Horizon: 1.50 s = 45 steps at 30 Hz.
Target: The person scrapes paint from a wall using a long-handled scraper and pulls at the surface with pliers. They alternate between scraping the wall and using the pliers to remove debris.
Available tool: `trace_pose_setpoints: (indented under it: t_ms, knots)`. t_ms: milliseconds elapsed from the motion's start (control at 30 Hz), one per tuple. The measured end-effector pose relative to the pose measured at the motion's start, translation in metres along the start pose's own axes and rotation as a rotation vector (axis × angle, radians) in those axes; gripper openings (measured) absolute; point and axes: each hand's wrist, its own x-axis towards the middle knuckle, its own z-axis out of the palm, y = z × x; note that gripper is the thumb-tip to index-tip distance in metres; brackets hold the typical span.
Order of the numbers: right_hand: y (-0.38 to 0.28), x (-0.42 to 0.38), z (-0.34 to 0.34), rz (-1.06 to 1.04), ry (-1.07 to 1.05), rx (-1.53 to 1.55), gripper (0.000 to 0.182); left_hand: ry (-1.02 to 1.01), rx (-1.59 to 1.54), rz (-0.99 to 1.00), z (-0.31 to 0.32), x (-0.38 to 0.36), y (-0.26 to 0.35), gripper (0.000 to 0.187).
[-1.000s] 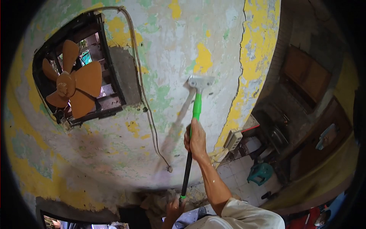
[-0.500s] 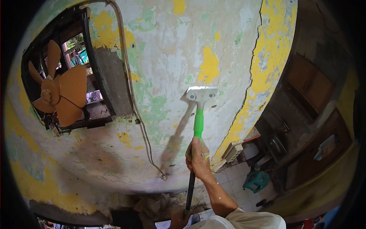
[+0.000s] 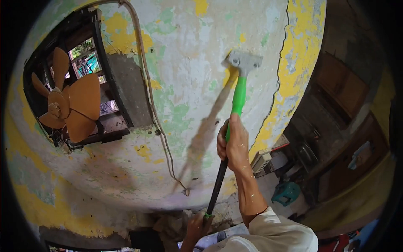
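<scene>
A long-handled wall scraper (image 3: 240,94) with a wide metal head, green grip and black shaft reaches up against the peeling wall (image 3: 197,75). Its head lies over the yellow paint patch, most of which it hides. My right hand (image 3: 236,143) is closed round the handle at the lower end of the green grip. Lower down, at the shaft's green end, my left hand (image 3: 198,227) is wrapped round the handle. Small pale flakes stick to my right hand and forearm.
An orange-bladed fan (image 3: 63,101) stands before the window opening at left. A cable (image 3: 152,105) runs down the wall. At right are a white power strip (image 3: 262,161), a teal stool (image 3: 286,193) and a wooden cabinet (image 3: 342,92).
The scraper has moved up and slightly right, from below the yellow patch to over it. My right hand has risen with it, and my left hand shows more clearly at the bottom.
</scene>
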Motion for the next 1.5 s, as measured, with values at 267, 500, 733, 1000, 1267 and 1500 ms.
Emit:
trace_pose_setpoints:
  t_ms: [267, 500, 733, 1000, 1267, 1500]
  knots:
    - [0.056, -0.032, -0.018, 0.062, 0.077, -0.091, 0.047, -0.231, -0.009, -0.218, 0.026, -0.039, -0.050, 0.030]
    - [0.042, -0.029, -0.023, 0.059, 0.045, -0.055, 0.047, -0.111, -0.025, -0.130, 0.025, -0.035, -0.020, 0.036]
    - [0.000, -0.006, -0.019, -0.004, -0.024, -0.076, 0.050, -0.113, -0.131, -0.252, 0.023, 0.007, 0.011, 0.041]
    - [0.049, -0.023, -0.010, 0.071, -0.130, 0.077, 0.055, 0.041, -0.042, -0.221, 0.029, -0.027, -0.017, 0.038]
    - [0.059, -0.029, -0.005, 0.026, -0.148, -0.011, 0.053, -0.080, 0.114, -0.080, 0.027, -0.024, -0.020, 0.021]
    - [-0.026, 0.019, 0.032, -0.095, -0.229, -0.007, 0.054, -0.052, 0.342, 0.102, -0.005, 0.035, 0.030, 0.021]
